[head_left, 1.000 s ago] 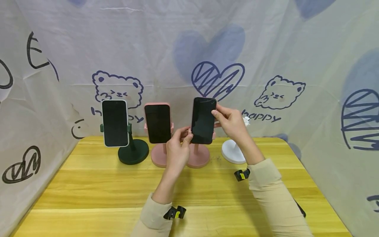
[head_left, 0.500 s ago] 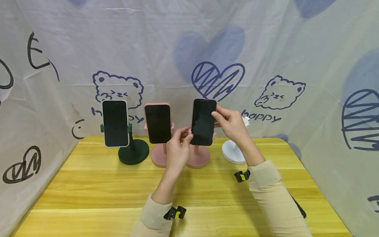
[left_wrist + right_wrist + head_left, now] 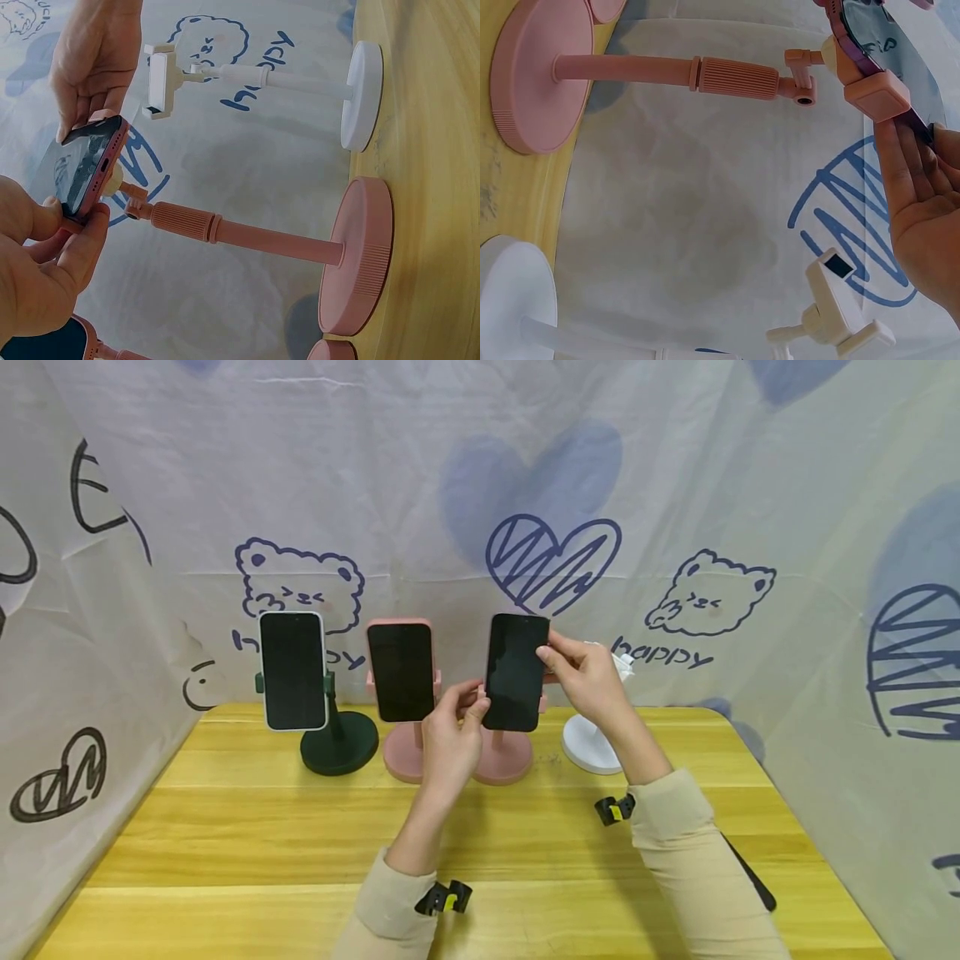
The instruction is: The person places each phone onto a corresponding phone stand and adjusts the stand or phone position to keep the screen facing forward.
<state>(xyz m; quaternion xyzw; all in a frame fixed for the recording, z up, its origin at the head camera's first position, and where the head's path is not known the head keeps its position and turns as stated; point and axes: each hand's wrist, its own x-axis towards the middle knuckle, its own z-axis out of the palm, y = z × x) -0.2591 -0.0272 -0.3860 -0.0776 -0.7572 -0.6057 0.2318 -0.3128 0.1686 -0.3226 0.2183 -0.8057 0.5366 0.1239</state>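
Note:
A black-screened smartphone (image 3: 516, 672) stands upright in the clamp of a pink phone stand (image 3: 504, 762). My left hand (image 3: 452, 739) holds the clamp at the phone's lower left side, thumb in front and fingers behind. With thumb and fingers, my right hand (image 3: 588, 677) pinches the phone's upper right edge. In the left wrist view the phone (image 3: 90, 165) shows its bottom edge with the port, and the stand's stem (image 3: 277, 244) runs to its round base. The right wrist view shows a pink clamp arm (image 3: 877, 96) against the phone's side, beside my right fingers.
To the left stand another pink stand (image 3: 405, 752) with a phone (image 3: 402, 672) and a dark green stand (image 3: 339, 747) with a white-edged phone (image 3: 292, 672). A white stand (image 3: 588, 747) is behind my right forearm. A dark flat object (image 3: 757, 881) shows beside the right sleeve.
The phone has slid slightly down in the pink clamp, the right hand keeping its pinch on the edge. The left hand has stayed at the clamp.

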